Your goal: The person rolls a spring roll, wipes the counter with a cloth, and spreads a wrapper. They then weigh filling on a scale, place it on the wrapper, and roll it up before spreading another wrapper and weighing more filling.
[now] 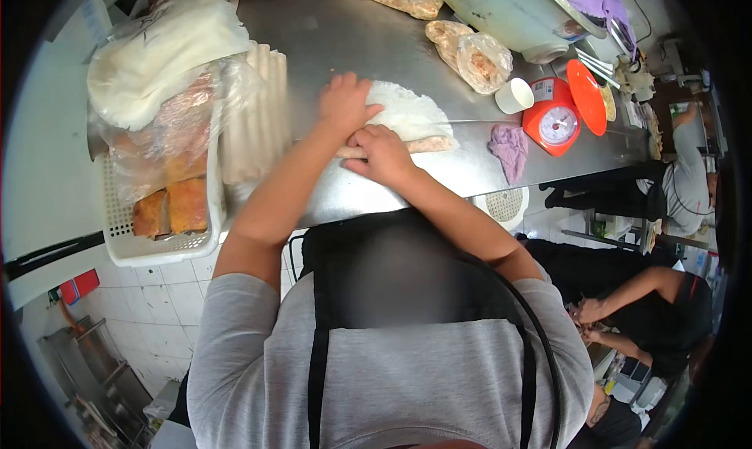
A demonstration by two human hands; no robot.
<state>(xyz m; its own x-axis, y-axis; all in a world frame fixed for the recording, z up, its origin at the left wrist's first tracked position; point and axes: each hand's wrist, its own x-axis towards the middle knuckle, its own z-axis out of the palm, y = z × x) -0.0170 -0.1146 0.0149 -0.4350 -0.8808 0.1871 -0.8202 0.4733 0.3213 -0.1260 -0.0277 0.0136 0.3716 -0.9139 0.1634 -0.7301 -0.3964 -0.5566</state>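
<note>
A thin white round wrapper sheet (407,108) lies on the steel table in front of me. Along its near edge runs a log of pale pinkish filling (431,144), partly rolled in. My left hand (345,104) rests at the sheet's left side, fingers stretched and apart. Close below it, my right hand (381,154) has its fingers curled over the left part of the roll; its fingertips are partly hidden. Several finished pale rolls (254,112) lie side by side to the left.
At left, a white plastic basket (160,249) holds browned slabs and plastic film, with a stack of white sheets (160,53) above. Bagged filling (482,61), a white cup (515,95), a red scale (552,116) and a purple cloth (509,151) sit right. Other people work farther right.
</note>
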